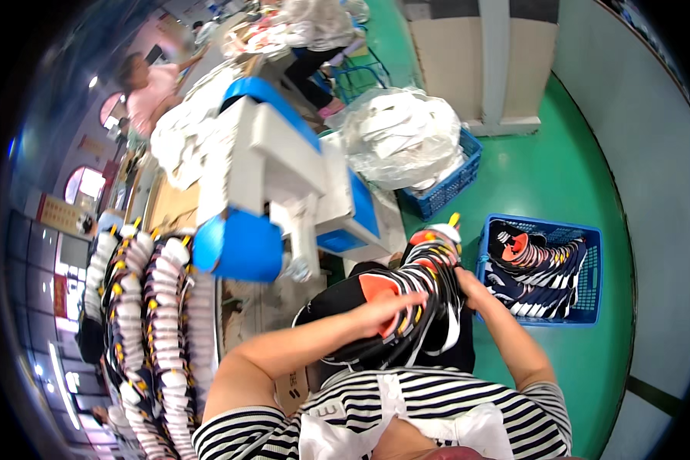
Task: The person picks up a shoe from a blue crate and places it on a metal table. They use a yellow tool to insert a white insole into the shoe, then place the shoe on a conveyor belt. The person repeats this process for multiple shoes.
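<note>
A thick bundle of nested shoe uppers (pixel 425 280) rests across my lap. The uppers are black with white edges, orange linings and yellow bits, and a yellow tip sticks up at the far end. My left hand (pixel 391 310) grips the bundle's left side, fingers laid over the orange lining and the edges of the pieces. On the opposite side my right hand (pixel 473 290) holds the bundle, with some of its fingers hidden by the uppers. Right of my lap, a blue plastic crate (pixel 596 280) contains more stacked uppers (pixel 533 272), dark with white edges and orange linings.
A white and blue machine (pixel 284 153) stands close ahead on the left. Long rows of uppers (pixel 169 330) line the left side. Beyond the machine, a blue basket (pixel 448 188) carries a bag of white pieces (pixel 406 134). Other people work farther back. A pale wall (pixel 659 192) bounds the right.
</note>
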